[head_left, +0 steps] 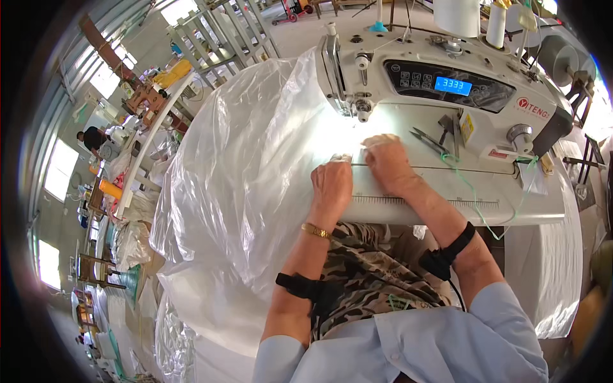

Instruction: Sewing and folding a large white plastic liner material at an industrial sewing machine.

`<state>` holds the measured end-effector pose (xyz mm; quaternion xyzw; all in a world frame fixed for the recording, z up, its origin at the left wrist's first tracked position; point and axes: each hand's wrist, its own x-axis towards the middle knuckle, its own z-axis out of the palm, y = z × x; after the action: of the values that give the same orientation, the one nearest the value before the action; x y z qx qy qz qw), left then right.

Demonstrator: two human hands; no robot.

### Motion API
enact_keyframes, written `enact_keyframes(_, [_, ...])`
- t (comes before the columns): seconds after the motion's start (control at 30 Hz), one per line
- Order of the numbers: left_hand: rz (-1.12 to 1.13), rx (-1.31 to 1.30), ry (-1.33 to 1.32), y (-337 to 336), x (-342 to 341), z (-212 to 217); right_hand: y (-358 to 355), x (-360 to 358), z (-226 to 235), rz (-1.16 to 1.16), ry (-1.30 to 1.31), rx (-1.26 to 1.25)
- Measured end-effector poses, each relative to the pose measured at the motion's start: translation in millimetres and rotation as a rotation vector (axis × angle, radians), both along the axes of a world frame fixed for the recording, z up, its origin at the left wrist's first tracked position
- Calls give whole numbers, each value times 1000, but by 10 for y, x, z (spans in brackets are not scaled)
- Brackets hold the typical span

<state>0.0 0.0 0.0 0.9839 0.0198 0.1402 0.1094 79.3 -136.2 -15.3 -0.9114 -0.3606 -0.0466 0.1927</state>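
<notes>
My left hand [332, 185] rests on the sewing machine bed, its fingers curled and closed in front of the needle area. To its right, my right hand [388, 165] is closed as well, with its fingertips bent toward the glare below the sewing machine [364, 67]. Lamp light washes out the fingertips of both hands, so what they pinch cannot be made out. A big sheet of translucent white plastic [223, 172] spreads left of my left hand and drapes off the bed. Snips [429, 140] lie on the bed beyond my right hand.
A green cord [472, 191] loops over the bed's front edge at right. White thread cones [456, 16] stand behind the machine head. Off to the left are a metal rack [217, 38], a curved worktable [153, 137] with another machine, and a person [94, 139] farther away.
</notes>
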Motion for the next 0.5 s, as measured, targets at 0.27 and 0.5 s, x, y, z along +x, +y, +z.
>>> enact_keyframes(0.27, [-88,-69,-223,181,294,-197,-612,2,153,-476,-559,-33])
enact_keyframes(0.5, [-67,-58,-193,280,515,-111,-634,-29,110,-553,-487,-99])
